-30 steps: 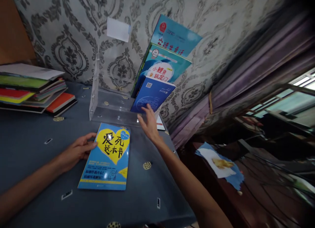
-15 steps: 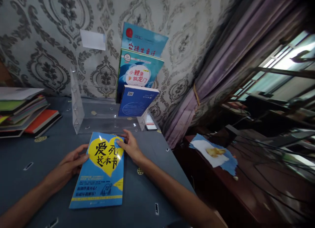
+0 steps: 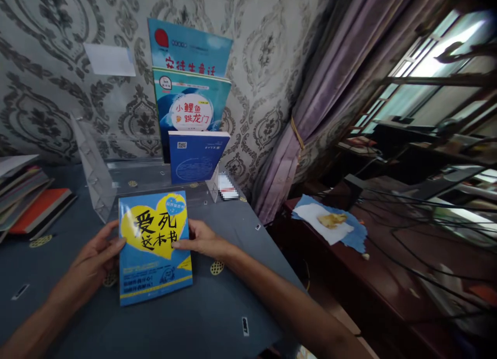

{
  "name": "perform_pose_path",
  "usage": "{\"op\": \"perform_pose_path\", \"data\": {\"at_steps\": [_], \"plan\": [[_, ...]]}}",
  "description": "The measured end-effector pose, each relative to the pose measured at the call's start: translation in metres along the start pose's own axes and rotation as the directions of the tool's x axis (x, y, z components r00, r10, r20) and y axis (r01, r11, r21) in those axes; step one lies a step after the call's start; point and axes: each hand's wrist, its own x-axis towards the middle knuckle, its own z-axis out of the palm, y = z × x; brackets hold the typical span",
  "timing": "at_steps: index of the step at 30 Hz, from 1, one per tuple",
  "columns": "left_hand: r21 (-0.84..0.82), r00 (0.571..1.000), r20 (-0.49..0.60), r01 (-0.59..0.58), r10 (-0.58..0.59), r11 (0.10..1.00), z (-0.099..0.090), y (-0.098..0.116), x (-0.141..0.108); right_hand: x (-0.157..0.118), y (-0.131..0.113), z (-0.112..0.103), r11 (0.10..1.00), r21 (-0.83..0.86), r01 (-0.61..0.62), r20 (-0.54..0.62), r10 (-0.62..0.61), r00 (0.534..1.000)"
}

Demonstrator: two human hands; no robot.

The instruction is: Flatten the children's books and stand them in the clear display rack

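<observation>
A blue book (image 3: pixel 151 268) with a yellow heart and black characters on its cover is held in front of me, its face tipped toward me. My left hand (image 3: pixel 99 253) grips its left edge, thumb on the cover and fingers behind. On the right edge, my right hand (image 3: pixel 202 239) pinches it with the thumb over the heart and the fingers behind. Just beyond stands a clear acrylic book rack (image 3: pixel 93 167). Its right side holds a dark blue book (image 3: pixel 198 160), a teal book with a white circle (image 3: pixel 192 108) and a taller light blue book (image 3: pixel 190 46).
Stacked books (image 3: pixel 39 209) lie at the left of the grey-covered table (image 3: pixel 217 317). A blurred-out item (image 3: pixel 227 186) sits right of the rack. Past the table's right edge are a purple curtain (image 3: pixel 287 136), a dark red desk with cables, and a blue cloth (image 3: pixel 357 235).
The blue book has been raised and tilted up toward me. My right hand has slid from its upper right corner down to its right edge. The view has turned slightly right.
</observation>
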Motion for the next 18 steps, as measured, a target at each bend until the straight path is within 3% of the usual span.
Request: {"op": "perform_pose_path", "data": {"at_steps": [3,6,8,12,18], "plan": [[-0.092,0.995,-0.009,-0.096,0.095,0.991,0.011,0.014,-0.004,-0.008,-0.016,-0.004,0.962,-0.221,0.163,-0.042,-0.176,0.984],[-0.138,0.979,-0.049,-0.202,0.197,0.97,0.023,0.022,-0.005,-0.015,-0.029,-0.006,0.837,-0.496,0.229,-0.045,-0.289,0.956],[-0.148,0.975,-0.06,-0.222,0.216,0.964,0.028,0.019,-0.002,-0.017,-0.033,-0.007,0.769,-0.595,0.232,-0.018,-0.302,0.953],[-0.085,0.975,-0.026,-0.224,0.222,0.971,0.026,0.002,0.011,-0.016,-0.034,-0.009,0.735,-0.646,0.204,-0.019,-0.283,0.959],[0.226,0.929,0.083,-0.371,0.361,0.901,0.017,0.005,0.018,-0.013,-0.042,-0.016,0.682,-0.714,0.156,-0.031,-0.254,0.967]]}}
